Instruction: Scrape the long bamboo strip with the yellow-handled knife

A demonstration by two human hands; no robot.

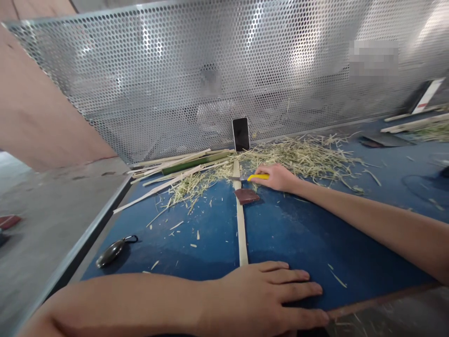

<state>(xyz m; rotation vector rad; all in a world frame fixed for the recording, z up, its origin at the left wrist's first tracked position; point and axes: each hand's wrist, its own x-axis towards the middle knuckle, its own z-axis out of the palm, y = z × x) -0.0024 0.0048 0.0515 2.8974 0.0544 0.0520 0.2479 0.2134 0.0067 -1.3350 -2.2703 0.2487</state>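
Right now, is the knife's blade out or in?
Out: the blade shows beyond the yellow handle in the right hand, lying across the pale strip.

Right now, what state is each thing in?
Knife: blade out, across the strip
Right hand: closed on the knife
Left hand: palm down, fingers out
Strip: laid lengthwise, near end hidden under left hand
Brown piece: lying over the strip
Phone: propped upright, screen dark
Shavings: loose, heaped
Mesh: standing
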